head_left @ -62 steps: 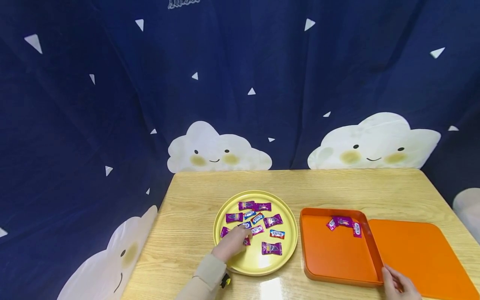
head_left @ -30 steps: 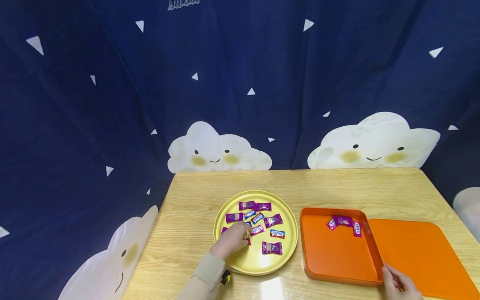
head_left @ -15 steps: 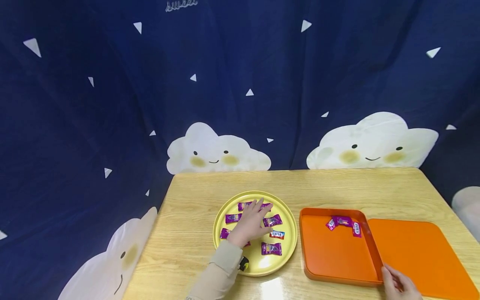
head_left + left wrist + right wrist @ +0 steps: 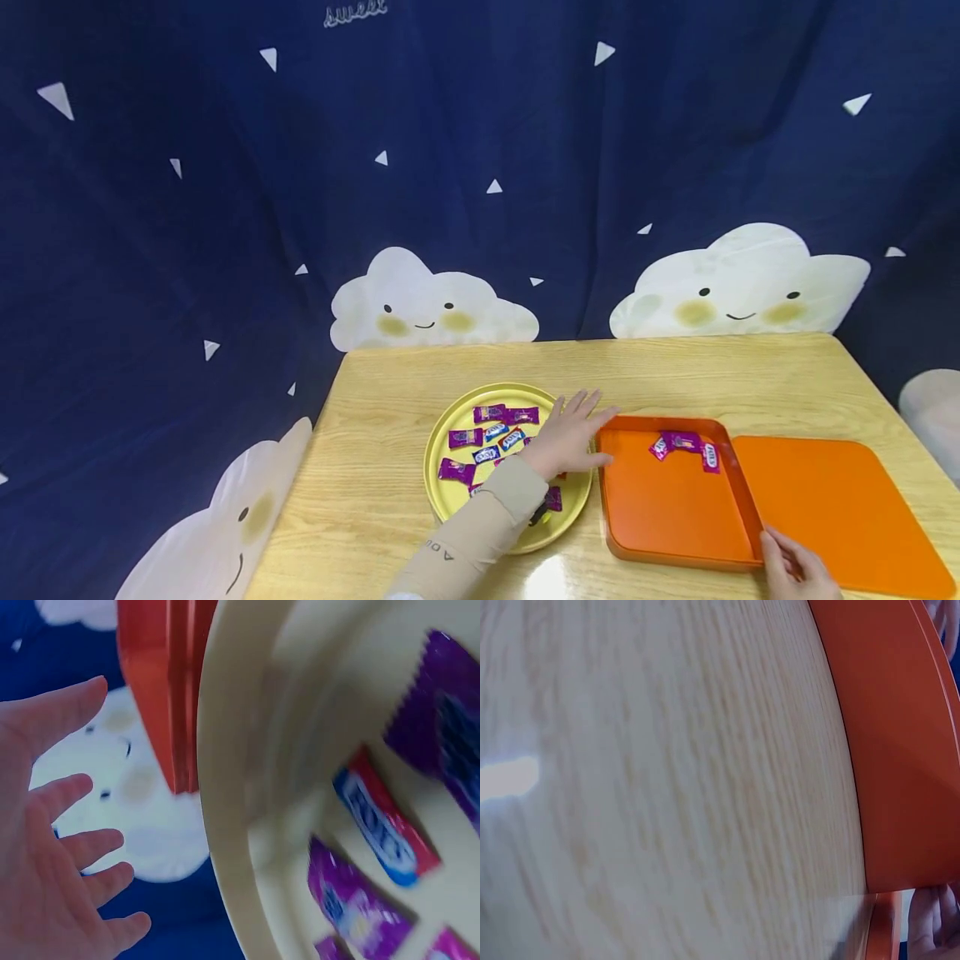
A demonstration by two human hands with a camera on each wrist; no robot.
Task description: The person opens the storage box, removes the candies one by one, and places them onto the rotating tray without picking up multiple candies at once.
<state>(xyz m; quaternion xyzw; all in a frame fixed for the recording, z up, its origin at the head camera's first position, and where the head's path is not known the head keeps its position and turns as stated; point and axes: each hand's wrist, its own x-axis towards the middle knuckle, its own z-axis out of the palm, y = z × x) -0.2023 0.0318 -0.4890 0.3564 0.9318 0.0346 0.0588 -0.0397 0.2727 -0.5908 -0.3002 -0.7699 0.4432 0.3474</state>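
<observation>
With its fingers spread and nothing in its grasp, my left hand [image 4: 566, 442] hovers over the right side of a round yellow tray [image 4: 442, 510], fingertips by the left wall of an orange open box [image 4: 678, 521]. Several wrapped candies lie on the tray, purple ones [image 4: 457, 471] and smaller blue-and-red ones [image 4: 512, 439]; my forearm hides some. The left wrist view shows the bare palm [image 4: 60, 877] beside the tray rim [image 4: 225, 787]. My right hand [image 4: 799, 572] pinches the box's near right corner. Purple and pink candies [image 4: 681, 442] sit at the box's far side.
A flat orange lid [image 4: 843, 512] lies on the wooden table [image 4: 367, 492], right of the box. Behind the table hangs a dark blue curtain [image 4: 450, 100] with clouds and triangles. The right wrist view shows mostly tabletop [image 4: 667, 787] and the box wall [image 4: 900, 750].
My left hand has lifted off the candies at the tray's left, spread its fingers and moved right toward the box. The right hand stays at the box corner.
</observation>
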